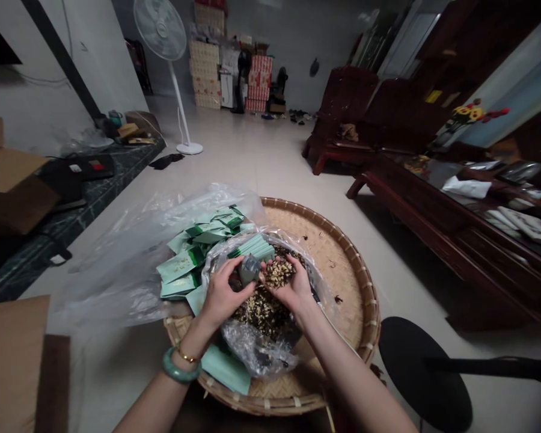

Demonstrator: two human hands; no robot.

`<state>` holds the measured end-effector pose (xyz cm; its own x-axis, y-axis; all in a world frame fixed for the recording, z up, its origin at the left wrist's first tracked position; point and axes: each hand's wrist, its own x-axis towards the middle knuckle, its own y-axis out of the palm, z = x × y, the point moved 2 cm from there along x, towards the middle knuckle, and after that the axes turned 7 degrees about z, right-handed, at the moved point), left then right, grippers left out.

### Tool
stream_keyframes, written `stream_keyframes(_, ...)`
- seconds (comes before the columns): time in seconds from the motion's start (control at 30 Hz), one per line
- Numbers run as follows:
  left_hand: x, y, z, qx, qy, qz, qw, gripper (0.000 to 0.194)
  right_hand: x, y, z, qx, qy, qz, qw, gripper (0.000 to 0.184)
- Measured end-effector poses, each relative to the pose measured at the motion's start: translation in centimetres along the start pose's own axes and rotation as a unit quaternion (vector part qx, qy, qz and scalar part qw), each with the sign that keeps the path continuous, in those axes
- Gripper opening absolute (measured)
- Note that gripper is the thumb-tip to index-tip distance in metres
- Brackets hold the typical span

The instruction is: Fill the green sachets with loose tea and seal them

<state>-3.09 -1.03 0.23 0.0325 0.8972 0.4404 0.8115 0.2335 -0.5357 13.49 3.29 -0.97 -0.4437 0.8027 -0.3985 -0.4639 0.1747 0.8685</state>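
A white pedestal fan (pixel 160 30) stands on the pale tiled floor (pixel 261 156) near stacked cartons (pixel 206 72).

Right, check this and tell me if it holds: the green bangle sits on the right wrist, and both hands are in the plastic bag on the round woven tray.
No: the green bangle sits on the left wrist, not the right, as the head view shows. The left hand and right hand are in the plastic bag on the round woven tray, as you said.

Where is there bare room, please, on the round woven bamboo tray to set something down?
The round woven bamboo tray is bare at right, between the clear plastic bag and its rim; its left is crowded with pale green sachets.
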Motion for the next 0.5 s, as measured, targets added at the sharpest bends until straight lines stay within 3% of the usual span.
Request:
stream_keyframes(0.27,0.2,1.1,-1.4,0.029,0.014,0.036,0.999,0.045,-1.2,2.8,2.3,-0.039,-0.128,0.048,0.99,0.011)
stream_keyframes(0.5,0.5,2.7,-2.7,0.046,0.008,0.046,0.998,0.044,-2.7,6.3,2.9,-0.115,-0.256,0.054,0.958,0.022)
